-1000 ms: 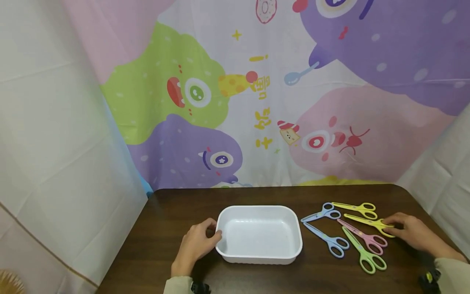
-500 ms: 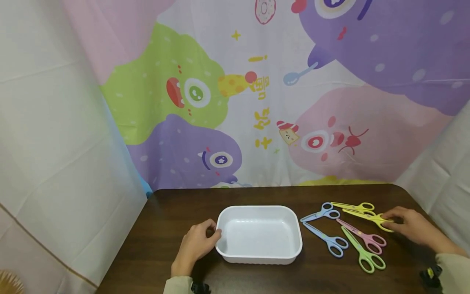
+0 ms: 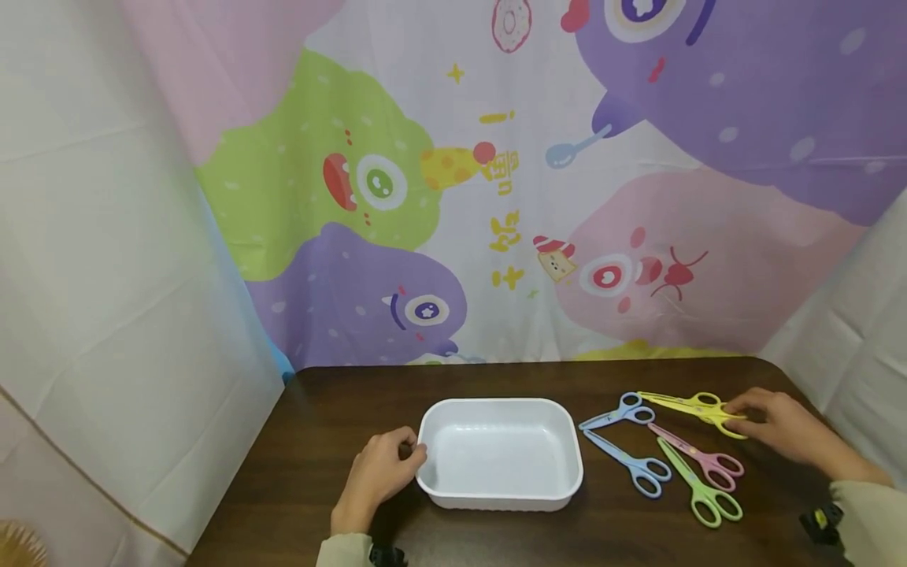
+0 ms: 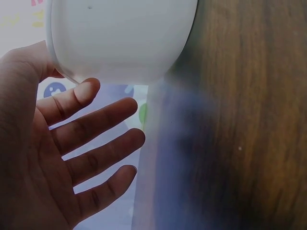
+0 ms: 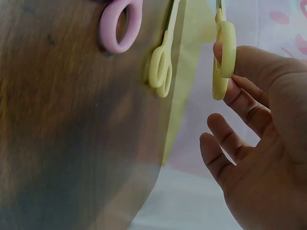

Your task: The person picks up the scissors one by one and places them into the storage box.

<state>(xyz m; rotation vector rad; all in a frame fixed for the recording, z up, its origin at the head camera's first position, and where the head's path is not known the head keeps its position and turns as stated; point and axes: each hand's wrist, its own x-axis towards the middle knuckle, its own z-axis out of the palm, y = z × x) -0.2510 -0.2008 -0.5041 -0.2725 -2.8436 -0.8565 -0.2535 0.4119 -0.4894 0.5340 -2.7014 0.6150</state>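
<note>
My left hand (image 3: pixel 379 468) pinches the left rim of a white plastic tray (image 3: pixel 506 498) between thumb and index finger; in the left wrist view the other fingers spread below the tray (image 4: pixel 120 43). Over on the right, my right hand (image 3: pixel 786 429) pinches one handle loop of a pair of yellow scissors (image 3: pixel 714 414). The right wrist view shows these scissors (image 5: pixel 229 50) raised off the table, blades pointing away. A second pair of yellow scissors (image 5: pixel 158 72) lies on the table, partly covered by the held pair in the head view.
Beside the tray lie two pairs of blue scissors (image 3: pixel 646 476), pink scissors (image 3: pixel 723 471) and green scissors (image 3: pixel 708 502). All rest on a dark wooden table (image 3: pixel 340 394). A printed cartoon curtain (image 3: pixel 496 331) hangs behind its back edge.
My right hand has lifted the yellow scissors and moved them slightly back and left, over the other yellow pair. The left hand and tray have stayed put.
</note>
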